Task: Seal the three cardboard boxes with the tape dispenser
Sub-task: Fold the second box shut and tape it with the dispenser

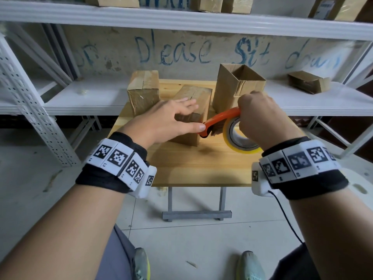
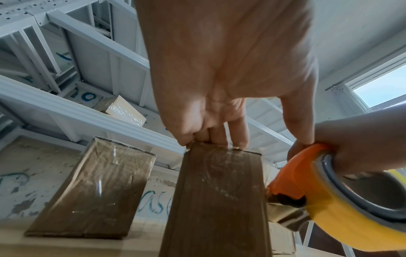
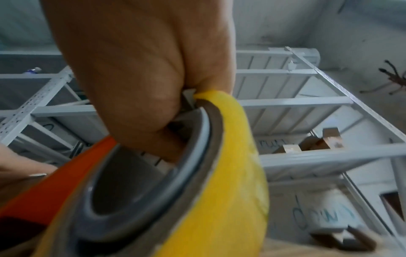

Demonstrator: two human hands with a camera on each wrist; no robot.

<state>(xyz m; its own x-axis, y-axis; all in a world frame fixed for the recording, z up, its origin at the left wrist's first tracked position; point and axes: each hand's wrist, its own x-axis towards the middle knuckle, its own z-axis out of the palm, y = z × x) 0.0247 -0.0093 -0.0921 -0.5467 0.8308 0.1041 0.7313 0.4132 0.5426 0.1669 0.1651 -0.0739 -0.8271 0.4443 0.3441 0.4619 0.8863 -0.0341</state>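
Three brown cardboard boxes stand on a small wooden table (image 1: pixel 201 168). The left box (image 1: pixel 143 93) has glossy tape over its closed top. My left hand (image 1: pixel 171 116) presses its straight fingers on the closed top of the middle box (image 1: pixel 193 98), thumb stretched toward the dispenser. The right box (image 1: pixel 238 83) stands with its top open. My right hand (image 1: pixel 260 116) grips the orange tape dispenser (image 1: pixel 222 116), which carries a yellow tape roll (image 1: pixel 240 142); its nose sits at the middle box's near right side. The left wrist view shows the middle box (image 2: pixel 219 200), the dispenser (image 2: pixel 303 173) and the left box (image 2: pixel 94 187).
White metal shelving (image 1: pixel 90 98) runs behind the table, close to the boxes. A small opened carton (image 1: pixel 308 81) lies on that shelf at the right. More boxes sit on the upper shelf (image 1: pixel 181 19). The table's near half is bare wood. My feet are on the tiled floor below.
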